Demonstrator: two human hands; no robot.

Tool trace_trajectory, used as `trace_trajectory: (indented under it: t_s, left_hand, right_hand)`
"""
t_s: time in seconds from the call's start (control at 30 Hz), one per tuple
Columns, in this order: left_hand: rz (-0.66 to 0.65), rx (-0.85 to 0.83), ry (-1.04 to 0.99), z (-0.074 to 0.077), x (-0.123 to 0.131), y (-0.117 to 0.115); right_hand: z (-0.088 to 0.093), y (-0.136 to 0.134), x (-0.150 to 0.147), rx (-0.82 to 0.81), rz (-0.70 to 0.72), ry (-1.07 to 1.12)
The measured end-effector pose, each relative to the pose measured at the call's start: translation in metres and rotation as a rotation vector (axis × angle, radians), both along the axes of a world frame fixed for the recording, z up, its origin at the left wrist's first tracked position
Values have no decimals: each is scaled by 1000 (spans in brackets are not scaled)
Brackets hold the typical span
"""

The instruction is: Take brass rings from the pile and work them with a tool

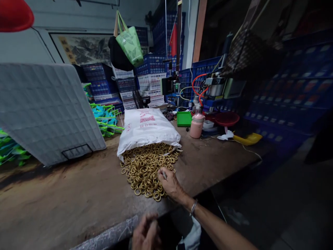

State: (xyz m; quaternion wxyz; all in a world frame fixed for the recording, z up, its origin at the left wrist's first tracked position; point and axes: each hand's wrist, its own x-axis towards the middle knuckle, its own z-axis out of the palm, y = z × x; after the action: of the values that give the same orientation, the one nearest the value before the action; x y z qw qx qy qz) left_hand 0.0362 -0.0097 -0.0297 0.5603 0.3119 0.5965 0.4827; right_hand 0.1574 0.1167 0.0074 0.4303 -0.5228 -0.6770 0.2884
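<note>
My right hand [170,184] is closed at the right side of a heap of brass-coloured rings [148,170]. A small greyish bit shows by its fingers, too small to name, and a bracelet [193,207] circles the wrist. The rings spill onto the table [78,194] from the mouth of a white woven sack [148,126] with red print, which lies on its side. Closer to me, at the table's near edge, my left hand [147,232] is blurred, with its fingers curled; whether anything is in them cannot be made out.
A grey padded panel [49,111] stands at left, beside green and blue items [106,119]. Behind the sack are a green tray [184,119], a pink bottle [197,125], a red dish [227,118] and a yellow scoop [248,139]. Stacked crates [152,83] line the back.
</note>
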Motion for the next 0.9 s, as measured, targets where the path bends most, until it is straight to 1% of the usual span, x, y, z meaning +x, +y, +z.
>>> trace_trajectory:
  t_s: [0.07, 0.1, 0.17, 0.23, 0.3, 0.37, 0.47, 0.53, 0.63, 0.7, 0.77, 0.9]
  left_hand:
    - [100, 97, -16, 18, -2, 12]
    - [124, 110, -36, 25, -2, 18]
    - [123, 164, -60, 35, -3, 28]
    - [94, 190, -74, 40, -3, 33]
    - [79, 191, -70, 42, -4, 34]
    - [96, 208, -5, 41, -7, 33]
    - [107, 323, 215, 37, -15, 30]
    - [70, 417, 357, 33, -20, 28]
    - [14, 493, 449, 27, -24, 27]
    - [-15, 493, 413, 28, -23, 27]
    - [-54, 449, 305, 31, -21, 26]
    - [-151, 205, 20, 36, -16, 21]
  right_hand:
    - [0, -16, -4, -57, 58, 94]
    - [0, -24, -6, -84, 82, 129]
    - [0, -38, -10, -140, 119, 180]
    - [1, -48, -14, -188, 159, 214]
    - [3, -54, -17, -219, 209, 215]
    - [6, -57, -17, -231, 237, 177]
    - [14, -60, -16, -221, 244, 88]
    - [17, -61, -16, -205, 259, 43]
    - [16, -63, -19, -215, 286, -2]
    - [14, -63, -21, -240, 284, 2]
    - [13, -63, -21, -257, 277, 34]
    - [13, -64, -18, -318, 305, 125]
